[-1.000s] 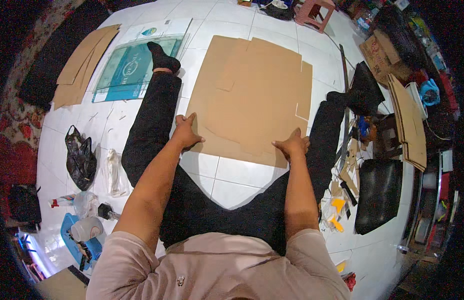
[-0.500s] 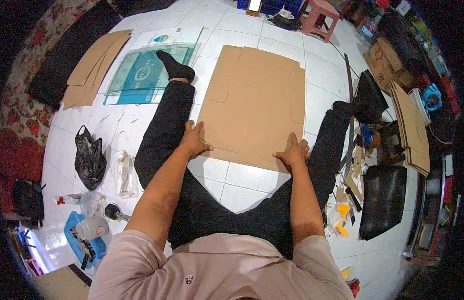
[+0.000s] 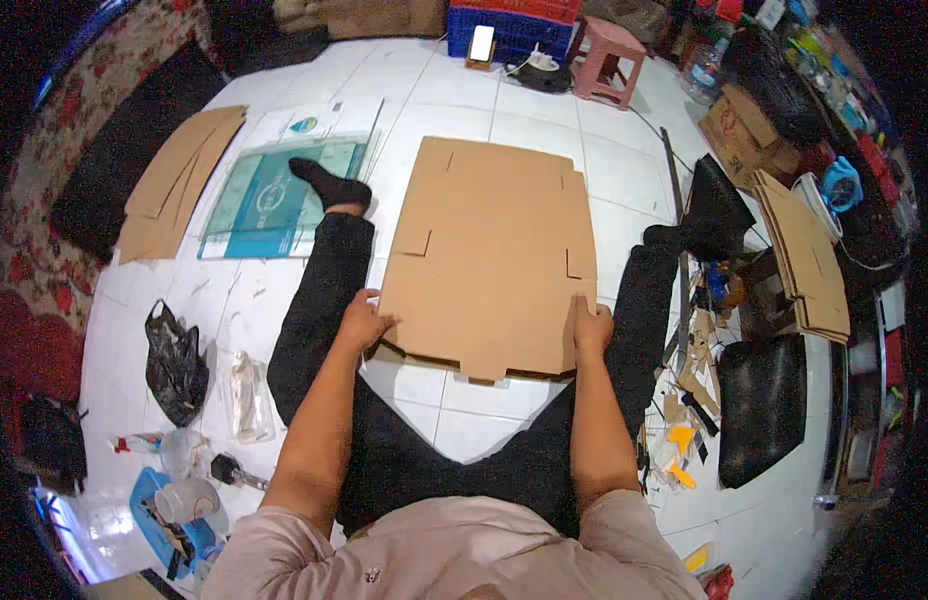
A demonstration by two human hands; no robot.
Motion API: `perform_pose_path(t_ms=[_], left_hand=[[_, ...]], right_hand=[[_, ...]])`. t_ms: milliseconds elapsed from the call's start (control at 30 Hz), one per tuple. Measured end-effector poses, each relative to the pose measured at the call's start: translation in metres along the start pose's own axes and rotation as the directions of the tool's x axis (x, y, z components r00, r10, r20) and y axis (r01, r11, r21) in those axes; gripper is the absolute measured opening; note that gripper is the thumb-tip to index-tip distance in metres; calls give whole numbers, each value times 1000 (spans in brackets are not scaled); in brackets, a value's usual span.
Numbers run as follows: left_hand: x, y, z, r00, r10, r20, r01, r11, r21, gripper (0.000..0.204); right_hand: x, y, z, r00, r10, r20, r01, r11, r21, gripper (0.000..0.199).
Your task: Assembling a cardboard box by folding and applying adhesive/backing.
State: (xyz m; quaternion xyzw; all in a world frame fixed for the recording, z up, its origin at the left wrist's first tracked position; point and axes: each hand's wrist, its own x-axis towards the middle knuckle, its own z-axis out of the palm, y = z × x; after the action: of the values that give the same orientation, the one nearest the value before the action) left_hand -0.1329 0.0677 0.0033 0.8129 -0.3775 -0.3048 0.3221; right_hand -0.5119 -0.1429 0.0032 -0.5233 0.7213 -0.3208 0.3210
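A flat brown cardboard sheet (image 3: 489, 250) with cut slits and a small tab on its near edge lies between my outstretched legs. My left hand (image 3: 366, 322) grips its left edge close to the near corner, thumb on top and fingers partly hidden. At the right edge my right hand (image 3: 591, 326) holds it the same way, thumb along the upper face. The sheet's near edge shows a dark gap beneath it, and seems slightly raised off the white tiles.
More cardboard sheets (image 3: 179, 185) lie at far left beside glass panes (image 3: 274, 200). A black plastic bag (image 3: 177, 365) and a blue tray (image 3: 159, 520) sit at left. Cardboard scraps, yellow pieces (image 3: 681, 437) and a black cushion-like block (image 3: 764, 410) are at right; a pink stool (image 3: 607, 62) stands far back.
The cardboard's outline and slits look different: its near edge now has a tab, and both hands have closed on its sides. The whole view has shifted, with the far floor lower in it.
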Motion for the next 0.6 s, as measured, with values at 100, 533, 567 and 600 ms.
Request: perform_pose_path(t_ms=[100,533,567,600], left_hand=[[-7,43,0,991,-7,134,12,999,-35,60],[26,137,-39,990,-23,143,128,593,-795,47],[28,147,-40,994,-52,93,106,542,-834,45],[36,147,-47,991,-14,133,121,525,-842,49]], right_hand=[[21,21,-5,965,-142,-218,135,990,-50,57],[-5,-26,-3,832,-357,-425,464,867,180,50],[-7,-28,-5,822,-374,-429,494,844,210,50],[-10,-31,-4,813,-392,-430,523,816,245,51]])
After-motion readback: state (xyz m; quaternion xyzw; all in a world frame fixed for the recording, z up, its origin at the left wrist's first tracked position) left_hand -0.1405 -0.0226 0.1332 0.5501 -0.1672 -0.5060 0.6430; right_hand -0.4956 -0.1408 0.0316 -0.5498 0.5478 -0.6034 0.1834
